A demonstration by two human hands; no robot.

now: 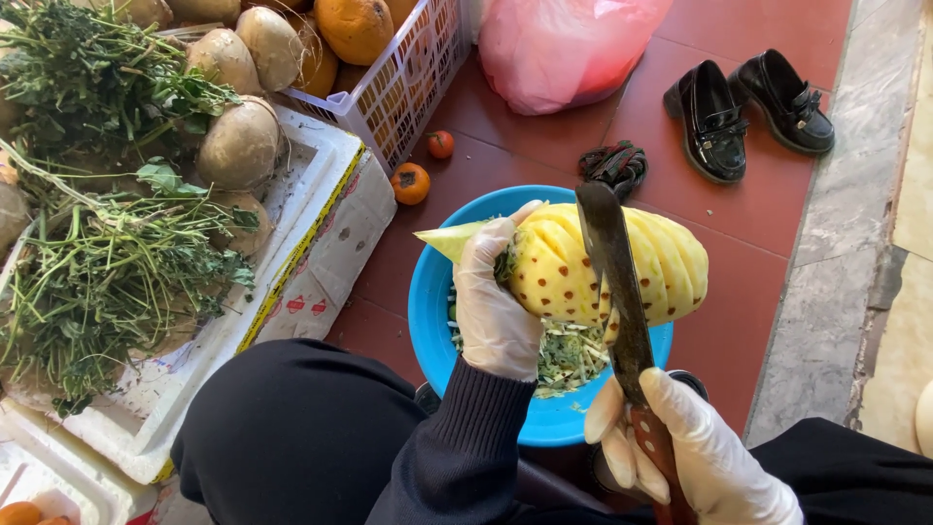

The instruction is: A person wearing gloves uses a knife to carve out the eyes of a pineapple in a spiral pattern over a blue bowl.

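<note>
Peeled yellow pineapple (583,267) w/ brown eyes & spiral grooves, gripped by left hand (494,311); right hand (680,452) clenches knife (617,282).

Pineapple (583,267) noted as yellow, brown eyes in diagonal rows. Bowl (432,311) recorded blue. Both hands gloved in translucent white: left hand (494,311), right hand (695,447). Shoes (748,109) glossy black; floor (758,243) red-tiled.

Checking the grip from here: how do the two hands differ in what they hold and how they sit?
The left hand grips the peeled pineapple at its crown end, over the blue bowl; the right hand holds the knife by its wooden handle, lower and nearer the body. The left wraps the fruit; the right lays the blade across it. Both wear thin clear gloves.
</note>
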